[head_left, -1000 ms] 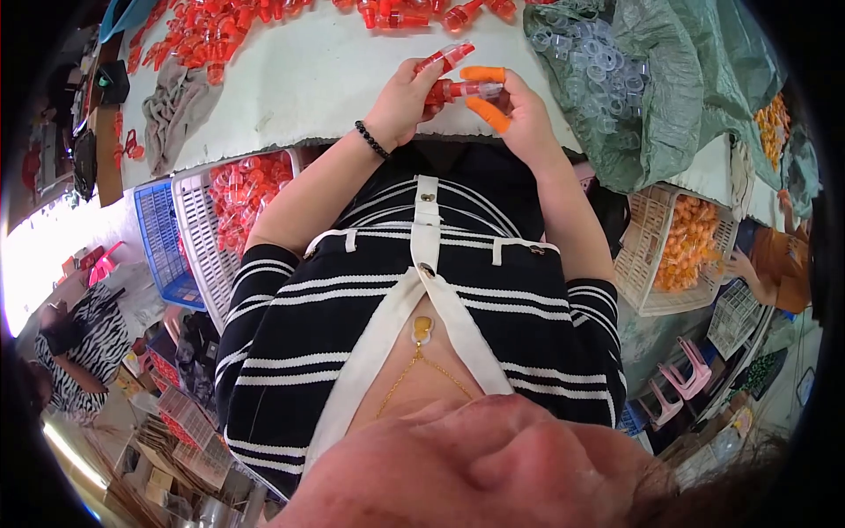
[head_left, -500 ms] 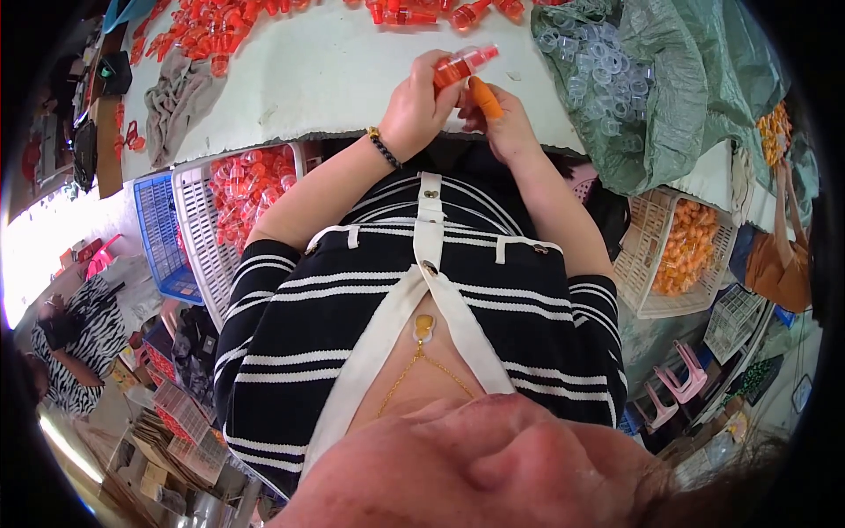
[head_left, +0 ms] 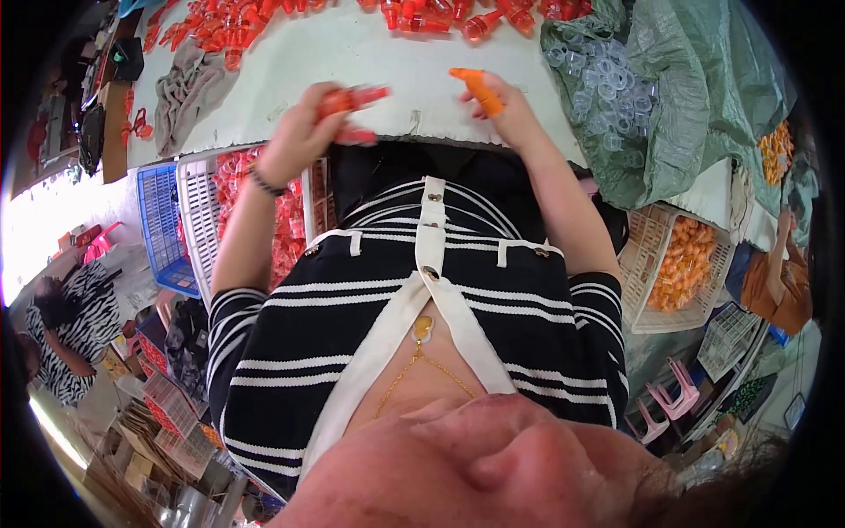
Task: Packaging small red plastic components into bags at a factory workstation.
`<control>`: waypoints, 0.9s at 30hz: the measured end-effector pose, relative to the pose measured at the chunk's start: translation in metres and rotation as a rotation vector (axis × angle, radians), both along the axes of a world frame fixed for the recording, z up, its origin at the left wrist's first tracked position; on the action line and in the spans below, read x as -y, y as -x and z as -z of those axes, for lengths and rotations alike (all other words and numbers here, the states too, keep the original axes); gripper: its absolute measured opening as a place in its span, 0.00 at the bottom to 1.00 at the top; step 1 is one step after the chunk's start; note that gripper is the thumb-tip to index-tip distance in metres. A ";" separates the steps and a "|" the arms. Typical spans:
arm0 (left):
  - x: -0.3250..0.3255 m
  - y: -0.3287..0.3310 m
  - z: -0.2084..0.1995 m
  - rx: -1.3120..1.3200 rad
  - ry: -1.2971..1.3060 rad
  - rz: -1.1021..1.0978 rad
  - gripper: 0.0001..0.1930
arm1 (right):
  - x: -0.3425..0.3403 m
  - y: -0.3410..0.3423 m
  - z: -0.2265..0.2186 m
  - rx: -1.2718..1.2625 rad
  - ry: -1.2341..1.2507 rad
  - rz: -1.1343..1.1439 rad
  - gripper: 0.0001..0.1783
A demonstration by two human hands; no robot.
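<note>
left hand (head_left: 304, 132) has fingers clamped round blurred red translucent plastic tubes (head_left: 345, 99), over the white surface's (head_left: 405, 75) near edge; to its right, the right hand (head_left: 506, 107) wears orange finger covers (head_left: 484, 93), apart or together, can't tell!

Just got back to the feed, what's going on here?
At a white table, the left hand holds red plastic pieces, blurred, near the front edge. The right hand, with orange finger covers, is apart from it; whether it holds anything is unclear. A red pile lies farther back, and clear plastic parts lie among a green bag's folds.
</note>
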State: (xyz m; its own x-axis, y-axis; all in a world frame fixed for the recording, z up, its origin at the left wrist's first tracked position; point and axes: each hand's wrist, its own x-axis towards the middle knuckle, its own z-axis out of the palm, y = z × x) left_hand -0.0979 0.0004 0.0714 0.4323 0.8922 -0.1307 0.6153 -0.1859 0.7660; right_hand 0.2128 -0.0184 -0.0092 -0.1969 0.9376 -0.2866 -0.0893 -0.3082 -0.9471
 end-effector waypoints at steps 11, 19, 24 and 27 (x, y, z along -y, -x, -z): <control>-0.015 0.049 -0.015 -0.399 -0.336 0.115 0.18 | -0.087 -0.028 0.009 1.186 -0.779 0.183 0.17; -0.108 -0.098 0.064 -0.515 -0.694 0.133 0.14 | -0.084 -0.019 0.009 1.427 -0.973 0.039 0.14; -0.110 -0.105 0.071 -0.500 -0.714 0.136 0.14 | -0.034 -0.018 -0.008 1.336 -0.893 -0.025 0.14; -0.084 -0.111 0.072 -0.197 -0.974 0.022 0.15 | -0.010 -0.011 -0.022 1.250 -0.854 -0.055 0.16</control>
State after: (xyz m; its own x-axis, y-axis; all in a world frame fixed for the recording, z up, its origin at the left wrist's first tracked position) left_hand 0.0126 0.0842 -0.0008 0.4995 0.6400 0.5839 0.7039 -0.6927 0.1572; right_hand 0.2241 -0.0082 0.0132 -0.2854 0.9038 0.3189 0.8766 0.3807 -0.2945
